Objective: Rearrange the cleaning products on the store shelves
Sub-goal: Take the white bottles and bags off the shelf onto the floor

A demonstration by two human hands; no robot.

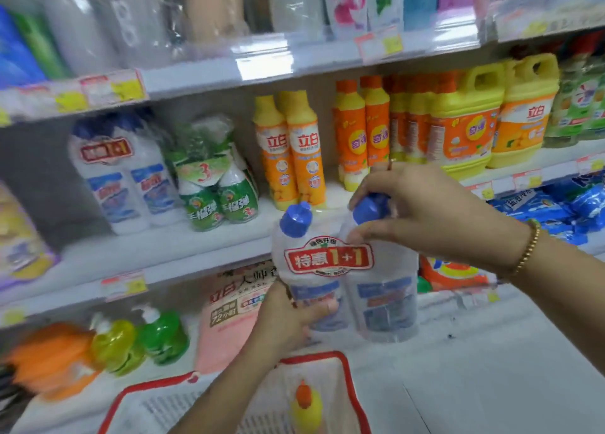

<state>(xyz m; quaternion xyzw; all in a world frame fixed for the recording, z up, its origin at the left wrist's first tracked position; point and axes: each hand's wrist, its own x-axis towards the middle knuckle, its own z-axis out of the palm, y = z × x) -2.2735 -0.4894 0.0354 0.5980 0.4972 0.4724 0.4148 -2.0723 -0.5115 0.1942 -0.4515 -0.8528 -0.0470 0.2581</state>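
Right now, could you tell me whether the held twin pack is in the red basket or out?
Out: the twin pack is held above the basket, left hand gripping its lower body, right hand around one cap.

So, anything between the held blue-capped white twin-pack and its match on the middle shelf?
Yes: the green-and-white shrink-wrapped triple-pack stands beside the matching white twin-pack, between it and the held blue-capped white twin-pack. The bare white shelf strip right of the triple-pack looks open.

Head cam, wide-angle, facing fwd and down, close to store shelves (183,237), single view.
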